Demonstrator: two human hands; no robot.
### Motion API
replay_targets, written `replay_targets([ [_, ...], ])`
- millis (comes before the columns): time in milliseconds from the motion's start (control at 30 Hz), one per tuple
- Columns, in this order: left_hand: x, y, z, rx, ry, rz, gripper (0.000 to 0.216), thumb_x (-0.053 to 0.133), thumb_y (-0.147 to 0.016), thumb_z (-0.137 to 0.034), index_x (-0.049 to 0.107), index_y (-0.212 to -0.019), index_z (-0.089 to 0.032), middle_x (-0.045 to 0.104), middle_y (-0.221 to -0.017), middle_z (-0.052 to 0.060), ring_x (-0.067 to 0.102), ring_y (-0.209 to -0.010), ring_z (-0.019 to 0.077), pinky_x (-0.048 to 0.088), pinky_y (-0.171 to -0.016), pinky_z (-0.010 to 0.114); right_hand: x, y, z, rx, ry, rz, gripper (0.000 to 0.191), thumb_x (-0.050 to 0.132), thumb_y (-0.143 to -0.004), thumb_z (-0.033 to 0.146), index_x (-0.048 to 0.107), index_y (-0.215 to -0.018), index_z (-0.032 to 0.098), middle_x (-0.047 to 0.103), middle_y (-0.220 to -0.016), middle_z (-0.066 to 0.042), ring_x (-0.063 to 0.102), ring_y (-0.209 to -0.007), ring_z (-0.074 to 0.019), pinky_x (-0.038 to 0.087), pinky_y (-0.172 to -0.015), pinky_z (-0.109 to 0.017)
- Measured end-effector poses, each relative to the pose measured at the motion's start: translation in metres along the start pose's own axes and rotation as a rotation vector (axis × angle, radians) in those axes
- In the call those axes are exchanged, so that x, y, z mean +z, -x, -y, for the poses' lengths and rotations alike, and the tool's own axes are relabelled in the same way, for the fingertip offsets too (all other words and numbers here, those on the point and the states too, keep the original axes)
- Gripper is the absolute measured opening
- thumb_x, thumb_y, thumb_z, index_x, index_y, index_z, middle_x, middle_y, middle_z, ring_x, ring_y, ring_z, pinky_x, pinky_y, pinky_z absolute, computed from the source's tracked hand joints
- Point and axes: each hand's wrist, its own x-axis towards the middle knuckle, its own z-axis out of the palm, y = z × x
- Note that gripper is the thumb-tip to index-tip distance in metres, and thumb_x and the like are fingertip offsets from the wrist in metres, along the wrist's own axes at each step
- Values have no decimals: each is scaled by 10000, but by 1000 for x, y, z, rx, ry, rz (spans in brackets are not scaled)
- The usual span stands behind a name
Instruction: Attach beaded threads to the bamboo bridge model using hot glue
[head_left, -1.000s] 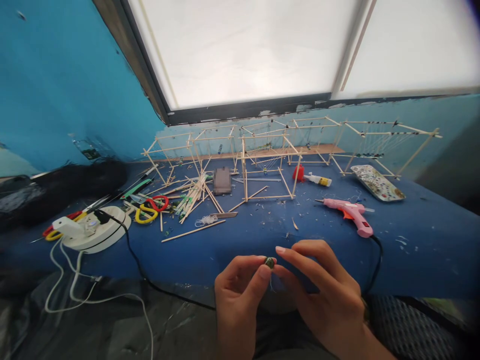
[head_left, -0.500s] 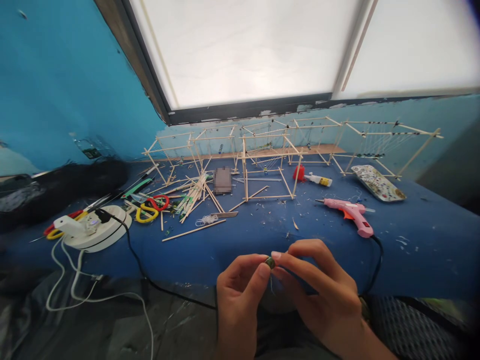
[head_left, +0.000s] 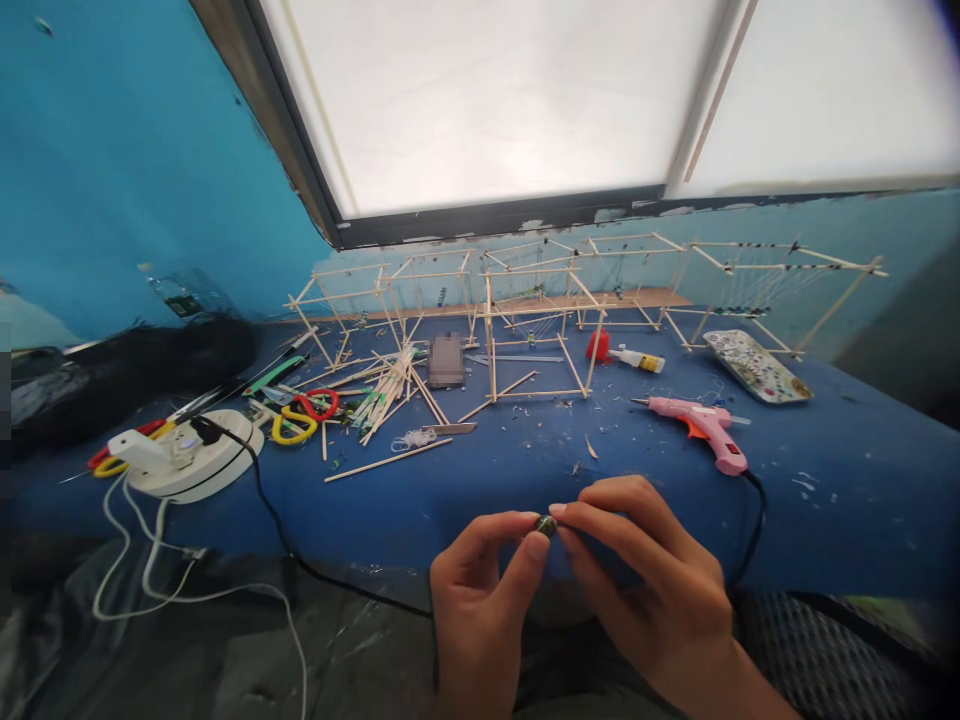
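A small dark green marble (head_left: pixel 546 525) with a pale streak is pinched between the thumb and forefinger of my left hand (head_left: pixel 484 590), above the front edge of the table. My right hand (head_left: pixel 649 575) comes at it from the right, thumb and forefinger closed together at the marble's edge. Whatever lies between those right fingertips is too small to make out. The other right fingers are curled loosely above.
Stick frames (head_left: pixel 491 330) with threads stand along the back of the blue table (head_left: pixel 420 495). A pink glue gun (head_left: pixel 701 420), glue bottle (head_left: pixel 637 360) and patterned tray (head_left: pixel 757 367) lie right. Loose sticks (head_left: pixel 390 395), scissors (head_left: pixel 296 425) and a power strip (head_left: pixel 199 465) lie left.
The marble has turned in my left fingers and shifted slightly right, its pale streak now showing more. A thin strand seen below it earlier no longer shows. My right hand has moved slightly right.
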Motion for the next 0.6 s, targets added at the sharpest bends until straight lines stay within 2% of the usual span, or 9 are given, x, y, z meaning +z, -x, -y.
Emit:
replay_targets([
  [333, 0, 2, 0, 118, -139, -21, 109, 835, -751, -302, 811, -838, -241, 787, -810, 26, 726, -772, 181, 589, -748, 238, -2, 2, -1, -14, 44, 16, 307, 661, -846, -46, 657, -1086, 145, 618, -943, -66, 579, -851, -156, 510, -739, -312],
  [600, 1, 2, -3, 98, -172, -13, 130, 830, -753, -320, 810, -840, -225, 789, -819, 45, 735, -783, 206, 600, -762, 273, -3, 1, 0, -4, 156, -26, 278, 646, -850, -25, 617, -1048, 167, 604, -935, -56, 576, -857, -159, 498, -768, -310],
])
